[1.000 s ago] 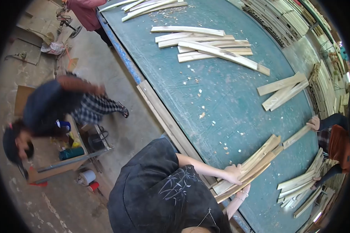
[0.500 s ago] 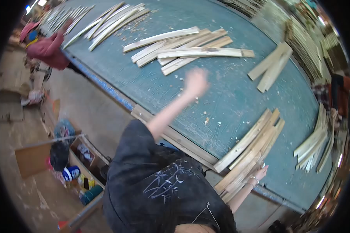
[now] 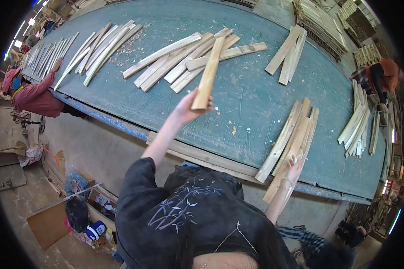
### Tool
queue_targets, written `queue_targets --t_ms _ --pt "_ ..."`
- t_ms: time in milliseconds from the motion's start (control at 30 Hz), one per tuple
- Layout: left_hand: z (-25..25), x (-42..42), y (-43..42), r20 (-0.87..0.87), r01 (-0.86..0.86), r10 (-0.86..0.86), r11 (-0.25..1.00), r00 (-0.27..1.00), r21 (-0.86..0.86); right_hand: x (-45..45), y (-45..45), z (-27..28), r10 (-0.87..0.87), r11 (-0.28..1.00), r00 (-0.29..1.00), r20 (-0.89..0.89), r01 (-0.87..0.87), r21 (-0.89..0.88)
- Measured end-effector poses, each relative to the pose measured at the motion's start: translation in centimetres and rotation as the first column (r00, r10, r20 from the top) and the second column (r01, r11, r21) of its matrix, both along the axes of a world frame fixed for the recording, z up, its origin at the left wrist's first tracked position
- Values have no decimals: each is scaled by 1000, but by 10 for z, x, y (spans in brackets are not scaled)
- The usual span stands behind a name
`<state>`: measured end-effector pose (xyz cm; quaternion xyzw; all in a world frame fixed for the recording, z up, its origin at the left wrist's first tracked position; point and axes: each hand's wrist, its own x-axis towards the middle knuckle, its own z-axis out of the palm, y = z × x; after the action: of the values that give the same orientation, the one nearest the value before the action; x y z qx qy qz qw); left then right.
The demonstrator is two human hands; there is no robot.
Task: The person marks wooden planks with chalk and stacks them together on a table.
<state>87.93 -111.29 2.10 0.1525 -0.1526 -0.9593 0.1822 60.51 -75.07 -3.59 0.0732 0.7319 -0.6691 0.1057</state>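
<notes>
My left hand (image 3: 192,107) grips the lower end of a wooden slat (image 3: 208,76), which is raised over the green table (image 3: 242,103). The slat's far end overlaps a fanned pile of slats (image 3: 175,58). On the right, my right hand (image 3: 293,167) rests on a bundle of slats (image 3: 296,139) lying across the table's near edge, its fingers apart against the wood. One slat (image 3: 280,139) lies along the left side of that bundle.
Two or three slats (image 3: 286,56) lie at the far right. More slats (image 3: 358,119) are near a co-worker (image 3: 384,74) on the right. Another co-worker (image 3: 38,96) stands at the left edge. A person (image 3: 336,246) is behind at lower right. An open box (image 3: 45,224) stands on the floor.
My left hand left the bundle, reached left, and now holds a slat. My right hand has stayed at the bundle. The view has turned, and the co-worker at left shows more fully.
</notes>
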Motion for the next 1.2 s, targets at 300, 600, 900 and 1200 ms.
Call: queue_targets --t_ms 300,600,900,1200 --pt "3 -23 87 464 322 25 685 886 -653 83 -141 50 760 613 589 274 -509 -605" --pt "116 -39 76 608 621 -183 21 773 -783 120 -124 45 616 785 700 362 -585 -205" --pt "354 -104 119 -581 -604 -200 -81 789 -793 -134 -13 132 330 764 923 -197 -138 631" --pt "361 -124 103 -692 -777 -380 -132 613 -616 -141 -27 165 461 711 798 -388 -70 700"
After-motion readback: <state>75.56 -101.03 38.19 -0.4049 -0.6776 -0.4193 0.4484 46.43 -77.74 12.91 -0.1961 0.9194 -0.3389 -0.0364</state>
